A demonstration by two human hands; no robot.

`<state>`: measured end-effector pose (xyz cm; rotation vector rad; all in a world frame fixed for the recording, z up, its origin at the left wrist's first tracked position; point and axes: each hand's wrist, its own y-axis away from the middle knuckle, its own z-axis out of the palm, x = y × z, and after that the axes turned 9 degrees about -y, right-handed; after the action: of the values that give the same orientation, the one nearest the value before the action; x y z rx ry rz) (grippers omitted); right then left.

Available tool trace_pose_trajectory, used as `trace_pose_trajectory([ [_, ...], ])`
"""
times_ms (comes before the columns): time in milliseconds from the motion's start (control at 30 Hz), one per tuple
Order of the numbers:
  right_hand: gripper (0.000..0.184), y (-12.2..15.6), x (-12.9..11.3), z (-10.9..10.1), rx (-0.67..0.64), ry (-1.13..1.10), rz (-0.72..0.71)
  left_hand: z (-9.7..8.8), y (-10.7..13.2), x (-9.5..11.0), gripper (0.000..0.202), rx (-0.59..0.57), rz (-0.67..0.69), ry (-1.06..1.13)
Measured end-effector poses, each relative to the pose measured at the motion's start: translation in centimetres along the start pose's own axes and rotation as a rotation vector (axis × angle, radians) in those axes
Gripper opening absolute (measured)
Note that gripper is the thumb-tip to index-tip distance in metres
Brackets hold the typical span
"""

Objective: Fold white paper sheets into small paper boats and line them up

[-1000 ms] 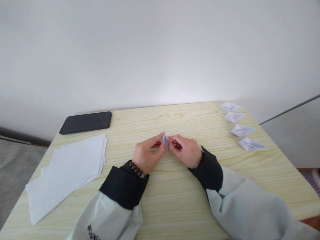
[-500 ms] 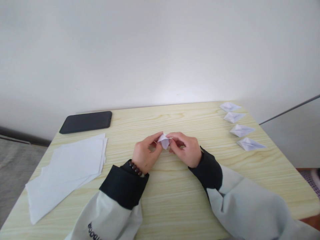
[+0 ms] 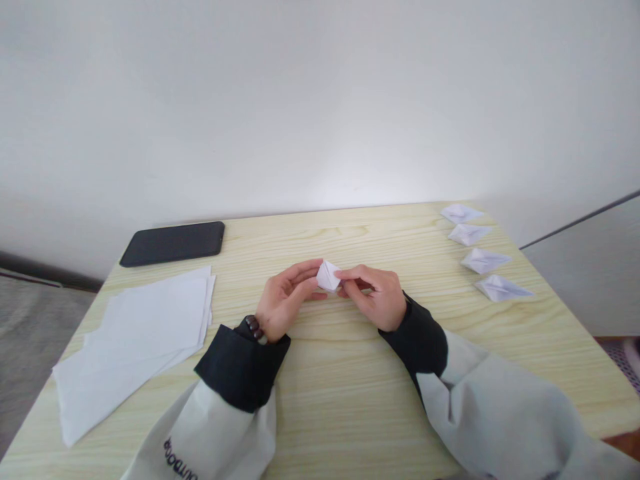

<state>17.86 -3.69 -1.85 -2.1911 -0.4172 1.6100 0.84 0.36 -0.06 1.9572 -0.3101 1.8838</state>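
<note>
A small folded white paper piece (image 3: 328, 275) sits between both my hands over the middle of the wooden table (image 3: 350, 393). My left hand (image 3: 284, 303) is turned palm up, its fingertips pinching the paper's left side. My right hand (image 3: 376, 298) pinches the paper's right edge with thumb and forefinger. Both wrists rest close to the tabletop.
A loose stack of white paper sheets (image 3: 135, 343) lies at the left. A black phone (image 3: 173, 243) lies face down at the back left. Several folded white paper boats (image 3: 484, 261) stand in a row along the right edge. A white wall rises behind the table.
My left hand has rolled palm up and the folded paper has turned, now showing a flat diamond face. Both hands shifted slightly away from me.
</note>
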Motion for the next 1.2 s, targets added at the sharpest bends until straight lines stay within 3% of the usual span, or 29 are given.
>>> trace_pose_trajectory([
  [167,0.017,-0.11,0.10,-0.07,-0.019,0.135,-0.147,0.10,-0.27,-0.41,0.048,0.048,-0.003,-0.067],
  [467,0.018,-0.32,-0.33,-0.33,-0.028,0.162,-0.185,0.01,-0.40,-0.73,0.044,0.040,0.023,-0.041],
  [667,0.007,-0.15,-0.59,-0.17,-0.024,0.010,0.018,0.13,-0.33,-0.64,0.032,0.073,0.057,-0.078],
  [800,0.016,-0.14,-0.06,-0.05,0.041,-0.024,0.149,0.22,-0.26,-0.58,0.030,0.107,0.057,-0.098],
  [1200,0.007,-0.32,-0.60,-0.16,-0.045,0.043,0.103,0.37,0.10,-0.40,0.027,0.233,0.116,-0.369],
])
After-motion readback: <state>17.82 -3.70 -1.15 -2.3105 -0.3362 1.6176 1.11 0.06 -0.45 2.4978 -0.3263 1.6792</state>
